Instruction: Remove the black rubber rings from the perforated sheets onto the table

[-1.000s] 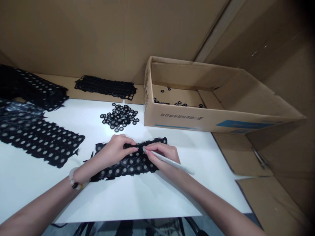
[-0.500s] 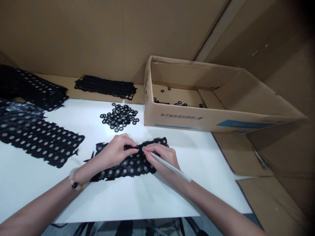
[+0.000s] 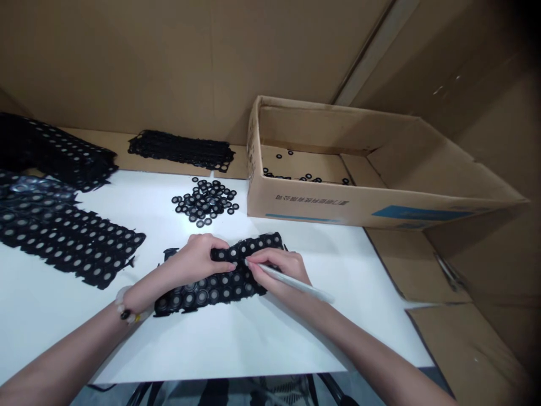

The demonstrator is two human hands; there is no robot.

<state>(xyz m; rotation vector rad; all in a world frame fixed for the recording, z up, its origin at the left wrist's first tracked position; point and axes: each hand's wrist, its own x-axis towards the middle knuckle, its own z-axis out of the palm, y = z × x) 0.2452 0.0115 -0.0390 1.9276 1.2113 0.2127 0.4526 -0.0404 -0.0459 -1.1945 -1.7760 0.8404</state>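
Note:
A black rubber sheet (image 3: 220, 282) studded with small rings lies on the white table (image 3: 236, 344) in front of me. My left hand (image 3: 196, 260) presses down on its upper middle, fingers curled and pinching the sheet. My right hand (image 3: 281, 269) grips a thin white stick (image 3: 296, 285) like a pen. The stick's tip touches the sheet right beside my left fingertips.
A heap of loose black rings (image 3: 205, 202) lies behind the sheet. An open cardboard box (image 3: 359, 203) with a few rings inside stands at the right. More ringed sheets (image 3: 67, 237) lie at the left, with stacks (image 3: 181, 149) at the back. Cardboard walls enclose the table.
The sheet's far edge has lifted and shifted slightly left under my left hand. Both hands stay together at its middle, and the stick tip stays on the sheet.

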